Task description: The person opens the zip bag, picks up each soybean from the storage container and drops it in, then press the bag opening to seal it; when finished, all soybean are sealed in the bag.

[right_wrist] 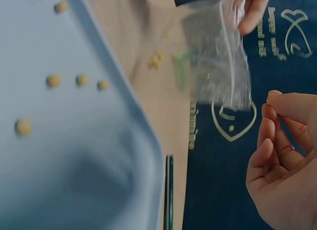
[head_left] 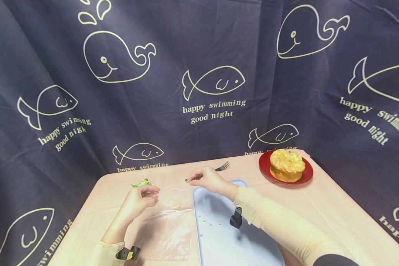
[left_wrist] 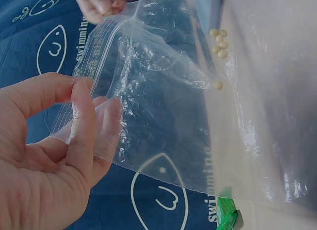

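My left hand (left_wrist: 64, 136) pinches the mouth edge of a clear zip bag (left_wrist: 163, 136) between thumb and fingers. Several pale yellow soybeans (left_wrist: 219, 44) lie inside the bag. My right hand (head_left: 207, 180) is raised near the bag's mouth, apart from it. Its thumb and index fingertips are pressed together, and a bit of a soybean (left_wrist: 108, 13) shows between them in the left wrist view. Below that hand is a light blue tray (head_left: 232, 240), where several loose soybeans (right_wrist: 53, 80) lie scattered.
A fork (head_left: 223, 166) lies behind the tray, partly hidden by my right hand. At the back right, a red plate (head_left: 307, 173) bears a round golden bread (head_left: 287, 166). A green wrapper (head_left: 142, 183) lies beyond my left hand. A dark blue curtain (head_left: 186, 44) surrounds the table.
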Demonstrator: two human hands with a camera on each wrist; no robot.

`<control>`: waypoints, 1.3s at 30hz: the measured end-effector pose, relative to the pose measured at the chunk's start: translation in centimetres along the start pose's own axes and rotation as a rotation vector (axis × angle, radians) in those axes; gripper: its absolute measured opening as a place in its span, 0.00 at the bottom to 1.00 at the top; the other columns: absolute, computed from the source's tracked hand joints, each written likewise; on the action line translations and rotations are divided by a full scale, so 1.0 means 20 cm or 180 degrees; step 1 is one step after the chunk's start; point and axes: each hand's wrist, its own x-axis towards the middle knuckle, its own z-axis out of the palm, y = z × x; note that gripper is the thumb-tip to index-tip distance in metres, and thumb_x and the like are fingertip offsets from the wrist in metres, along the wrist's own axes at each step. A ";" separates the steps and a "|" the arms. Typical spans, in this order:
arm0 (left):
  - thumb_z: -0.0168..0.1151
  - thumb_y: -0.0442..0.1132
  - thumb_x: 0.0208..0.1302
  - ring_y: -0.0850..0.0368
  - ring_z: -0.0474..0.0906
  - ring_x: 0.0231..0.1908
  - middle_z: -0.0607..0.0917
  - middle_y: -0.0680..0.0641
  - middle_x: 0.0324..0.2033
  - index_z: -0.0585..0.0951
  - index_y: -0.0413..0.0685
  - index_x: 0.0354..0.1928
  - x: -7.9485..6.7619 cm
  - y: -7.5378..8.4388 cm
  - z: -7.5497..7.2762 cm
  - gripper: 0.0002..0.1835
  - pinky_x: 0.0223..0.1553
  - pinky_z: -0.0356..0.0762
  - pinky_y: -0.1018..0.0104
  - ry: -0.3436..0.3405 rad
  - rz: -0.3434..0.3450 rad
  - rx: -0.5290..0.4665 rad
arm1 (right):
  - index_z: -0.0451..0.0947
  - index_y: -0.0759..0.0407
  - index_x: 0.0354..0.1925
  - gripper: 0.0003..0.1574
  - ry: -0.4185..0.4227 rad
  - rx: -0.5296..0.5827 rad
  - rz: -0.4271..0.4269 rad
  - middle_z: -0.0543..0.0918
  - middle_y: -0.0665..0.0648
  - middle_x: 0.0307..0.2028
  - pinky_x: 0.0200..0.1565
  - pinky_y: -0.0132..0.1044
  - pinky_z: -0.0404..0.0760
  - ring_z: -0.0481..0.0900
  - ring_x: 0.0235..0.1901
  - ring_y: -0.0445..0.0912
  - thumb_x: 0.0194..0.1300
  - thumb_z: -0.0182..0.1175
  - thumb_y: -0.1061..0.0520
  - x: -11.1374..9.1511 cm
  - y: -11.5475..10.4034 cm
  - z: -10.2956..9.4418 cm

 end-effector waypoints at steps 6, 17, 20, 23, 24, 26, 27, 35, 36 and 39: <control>0.66 0.21 0.51 0.49 0.87 0.41 0.88 0.40 0.39 0.85 0.33 0.46 0.00 0.01 0.00 0.17 0.36 0.85 0.69 -0.0020 0.0022 0.0005 | 0.89 0.56 0.38 0.04 -0.0143 -0.0011 -0.0144 0.89 0.48 0.37 0.39 0.30 0.81 0.82 0.36 0.37 0.64 0.69 0.62 0.02 -0.09 0.07; 0.65 0.21 0.51 0.49 0.87 0.39 0.88 0.40 0.37 0.85 0.32 0.45 0.00 0.00 0.01 0.16 0.37 0.86 0.67 -0.0050 0.0061 -0.0099 | 0.89 0.56 0.37 0.04 -0.0181 -0.0156 -0.0243 0.89 0.48 0.33 0.36 0.29 0.79 0.80 0.32 0.37 0.63 0.70 0.62 0.03 -0.10 0.14; 0.66 0.21 0.51 0.49 0.87 0.40 0.88 0.40 0.38 0.85 0.32 0.45 0.00 0.00 0.01 0.17 0.37 0.86 0.67 -0.0046 0.0058 -0.0077 | 0.88 0.57 0.38 0.04 -0.0111 -0.0160 -0.0249 0.89 0.48 0.35 0.38 0.30 0.81 0.81 0.34 0.38 0.64 0.69 0.62 0.02 -0.09 0.12; 0.66 0.21 0.51 0.49 0.87 0.40 0.89 0.41 0.37 0.85 0.33 0.46 0.00 0.00 0.00 0.17 0.37 0.86 0.68 -0.0041 0.0042 -0.0064 | 0.88 0.58 0.40 0.05 0.0028 -0.0130 -0.0198 0.88 0.49 0.37 0.42 0.31 0.82 0.82 0.37 0.39 0.67 0.66 0.62 0.01 -0.08 0.09; 0.66 0.21 0.51 0.49 0.87 0.40 0.89 0.41 0.37 0.85 0.33 0.46 0.00 0.00 0.00 0.17 0.37 0.86 0.68 -0.0043 0.0038 -0.0064 | 0.87 0.59 0.41 0.05 0.0084 -0.0118 -0.0175 0.88 0.50 0.38 0.42 0.32 0.83 0.83 0.37 0.40 0.68 0.66 0.62 0.00 -0.07 0.07; 0.67 0.21 0.51 0.49 0.87 0.40 0.89 0.43 0.37 0.85 0.34 0.46 0.00 0.00 0.00 0.17 0.37 0.86 0.68 -0.0039 0.0032 -0.0068 | 0.87 0.61 0.41 0.05 0.0165 -0.0085 -0.0089 0.88 0.51 0.38 0.41 0.32 0.84 0.83 0.37 0.40 0.69 0.64 0.63 -0.02 -0.04 0.05; 0.67 0.22 0.51 0.49 0.87 0.40 0.89 0.43 0.38 0.85 0.34 0.46 0.00 0.00 0.00 0.17 0.37 0.86 0.67 -0.0041 0.0032 -0.0075 | 0.86 0.62 0.41 0.06 0.0176 -0.0057 -0.0047 0.88 0.52 0.38 0.40 0.32 0.84 0.84 0.36 0.41 0.69 0.64 0.63 -0.02 -0.02 0.04; 0.67 0.21 0.51 0.49 0.86 0.40 0.88 0.43 0.38 0.85 0.33 0.46 0.00 -0.01 0.00 0.17 0.38 0.86 0.67 -0.0057 0.0044 -0.0116 | 0.87 0.62 0.41 0.06 -0.0224 -0.0229 0.0195 0.88 0.51 0.36 0.39 0.30 0.81 0.82 0.33 0.41 0.64 0.66 0.65 -0.12 0.17 0.05; 0.67 0.21 0.51 0.49 0.86 0.40 0.88 0.43 0.38 0.85 0.33 0.46 0.00 -0.01 0.00 0.17 0.38 0.86 0.67 -0.0054 0.0038 -0.0114 | 0.87 0.62 0.40 0.06 -0.0303 -0.0224 0.0191 0.88 0.51 0.35 0.38 0.31 0.81 0.81 0.32 0.39 0.63 0.67 0.65 -0.13 0.19 0.06; 0.66 0.21 0.51 0.50 0.86 0.40 0.88 0.43 0.38 0.85 0.33 0.46 0.01 0.00 0.00 0.17 0.38 0.86 0.66 -0.0046 0.0016 -0.0108 | 0.87 0.63 0.39 0.06 -0.0544 -0.0150 0.0206 0.87 0.51 0.32 0.36 0.31 0.80 0.80 0.31 0.38 0.61 0.68 0.67 -0.17 0.22 0.09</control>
